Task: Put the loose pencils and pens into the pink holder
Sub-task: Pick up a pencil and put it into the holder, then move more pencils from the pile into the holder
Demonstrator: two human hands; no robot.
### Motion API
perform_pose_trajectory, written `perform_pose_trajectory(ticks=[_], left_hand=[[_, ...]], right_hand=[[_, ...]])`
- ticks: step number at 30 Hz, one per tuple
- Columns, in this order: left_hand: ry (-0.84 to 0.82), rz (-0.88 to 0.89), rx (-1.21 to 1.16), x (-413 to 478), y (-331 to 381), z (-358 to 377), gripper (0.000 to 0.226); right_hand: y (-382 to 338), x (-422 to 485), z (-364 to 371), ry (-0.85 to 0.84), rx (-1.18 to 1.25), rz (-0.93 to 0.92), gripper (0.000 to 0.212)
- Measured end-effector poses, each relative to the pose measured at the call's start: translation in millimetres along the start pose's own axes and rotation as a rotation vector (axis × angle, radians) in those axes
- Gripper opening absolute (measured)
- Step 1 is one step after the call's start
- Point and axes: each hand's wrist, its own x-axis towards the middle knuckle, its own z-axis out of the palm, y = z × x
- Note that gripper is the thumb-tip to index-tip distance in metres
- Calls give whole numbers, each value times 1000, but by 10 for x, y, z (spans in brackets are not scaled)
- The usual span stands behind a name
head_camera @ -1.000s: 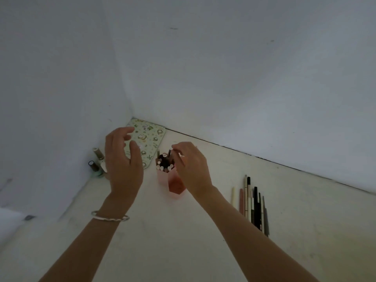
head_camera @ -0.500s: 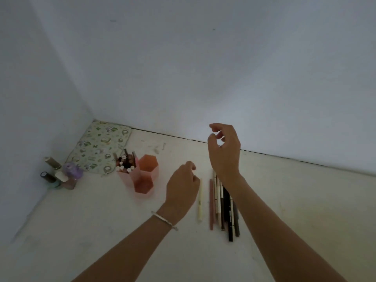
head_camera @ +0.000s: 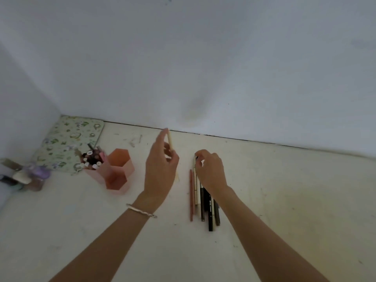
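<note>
The pink holder (head_camera: 119, 173) stands left of centre on the pale surface; its left hexagon cell holds several pens (head_camera: 91, 159), its right cell looks empty. My left hand (head_camera: 160, 169) is raised right of the holder, shut on a cream pencil (head_camera: 170, 142) that points up. A row of loose pens and pencils (head_camera: 203, 202) lies to the right, pink, white, brown and black. My right hand (head_camera: 210, 171) rests on the far end of that row, fingertips pinching the tip of one; which one I cannot tell.
A green patterned tin (head_camera: 69, 143) lies in the back left corner against the white wall. Small bottles (head_camera: 30, 177) stand at the left edge, beside the holder. Bare surface spreads to the right and front.
My left hand has lifted the cream pencil from the left of the row. My right hand has come down from the air onto the row's far end.
</note>
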Motion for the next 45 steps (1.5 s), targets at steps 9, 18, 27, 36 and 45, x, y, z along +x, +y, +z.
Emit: perform_pose_trajectory(ticks=[9, 18, 27, 36, 45], left_hand=[[197, 209, -141, 83, 430, -456, 53], [200, 139, -180, -8, 272, -588, 58], [520, 220, -48, 386, -12, -1615, 60], [464, 98, 14, 286, -625, -1774, 66], [302, 329, 638, 132, -776, -1754, 32]], right_hand=[[53, 63, 448, -254, -435, -66, 27], [-156, 32, 534, -244, -76, -7, 35], [-1228, 454, -348, 182, 500, -101, 32], [-1834, 318, -422, 283, 754, -167, 22], [-1803, 252, -207, 356, 737, -181, 19]])
